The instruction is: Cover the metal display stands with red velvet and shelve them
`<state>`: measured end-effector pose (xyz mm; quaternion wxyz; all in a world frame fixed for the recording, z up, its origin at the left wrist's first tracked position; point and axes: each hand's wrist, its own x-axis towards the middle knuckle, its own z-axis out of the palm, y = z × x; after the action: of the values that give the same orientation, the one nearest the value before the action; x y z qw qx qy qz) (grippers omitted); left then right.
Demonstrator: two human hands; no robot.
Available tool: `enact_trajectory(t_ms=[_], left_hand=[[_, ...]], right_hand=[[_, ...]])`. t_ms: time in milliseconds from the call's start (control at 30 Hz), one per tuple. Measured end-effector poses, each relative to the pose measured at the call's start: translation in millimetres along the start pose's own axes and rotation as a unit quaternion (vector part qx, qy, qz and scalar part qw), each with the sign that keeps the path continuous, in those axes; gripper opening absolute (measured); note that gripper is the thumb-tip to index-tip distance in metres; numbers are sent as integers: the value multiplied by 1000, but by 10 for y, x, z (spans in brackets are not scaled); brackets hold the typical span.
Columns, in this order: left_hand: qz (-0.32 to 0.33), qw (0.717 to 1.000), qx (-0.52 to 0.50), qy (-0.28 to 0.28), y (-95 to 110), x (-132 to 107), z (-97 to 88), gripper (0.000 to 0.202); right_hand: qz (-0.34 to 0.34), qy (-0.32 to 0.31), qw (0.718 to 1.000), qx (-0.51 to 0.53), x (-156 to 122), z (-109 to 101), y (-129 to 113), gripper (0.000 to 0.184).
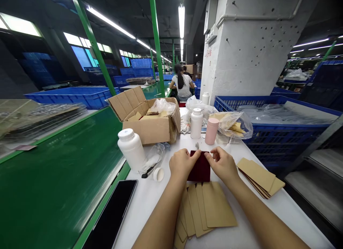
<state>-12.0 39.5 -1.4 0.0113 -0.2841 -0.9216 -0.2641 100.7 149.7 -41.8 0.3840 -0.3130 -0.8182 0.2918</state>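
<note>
My left hand (182, 164) and my right hand (223, 164) are at the top corners of a dark red rectangular piece (199, 171) with a velvety look. The fingers of each hand are closed on its upper edge, thumbs in front. Just beyond that edge stands a small metal part (197, 145). Nearer to me, several tan cards (218, 208) lie fanned out on the white table (152, 213), below the red piece. To the right of my right hand is a pile of similar tan cards (257, 174).
White bottles (131, 149), a pink bottle (211, 131) and an open cardboard box (147, 131) stand toward the back. A black phone (111, 213) lies at left beside the green conveyor (61, 177). A blue crate (284, 138) is at right. A person (182, 83) sits farther off.
</note>
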Motion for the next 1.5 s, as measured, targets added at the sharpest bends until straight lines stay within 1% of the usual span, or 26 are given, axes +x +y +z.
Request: enact_trajectory(t_ms=[133,300,433,567,700,800,1100,1233,1333,1500], left_hand=[[2,1000,4,5,-14,4,12,55],[6,1000,-4,3,-21,-4,-7,55],[9,1000,-3,3,-21,-2,-19,54],[16,1000,-4,2,-24,9,-12,53],[30,1000,-5,0,-23,9,1,46],[28,1000,3,2,-16,0,1,43],[37,998,41,18,6,-17,-4,42],[41,998,49,23,6,-23,6,41],[40,998,46,19,7,-22,8,41],[38,998,41,12,9,-21,5,42]], right_hand=[[-12,-25,999,19,42,77,-28,33],[-5,-50,992,112,32,65,57,40],[12,-78,983,165,19,90,70,34],[16,-61,983,174,59,127,47,34],[27,-49,981,184,103,138,60,35],[32,-47,981,188,106,135,74,35],[43,-48,980,188,88,130,77,35],[53,-35,980,187,75,93,130,34],[65,-31,980,183,39,39,186,30],[63,-59,982,167,-19,-3,211,20]])
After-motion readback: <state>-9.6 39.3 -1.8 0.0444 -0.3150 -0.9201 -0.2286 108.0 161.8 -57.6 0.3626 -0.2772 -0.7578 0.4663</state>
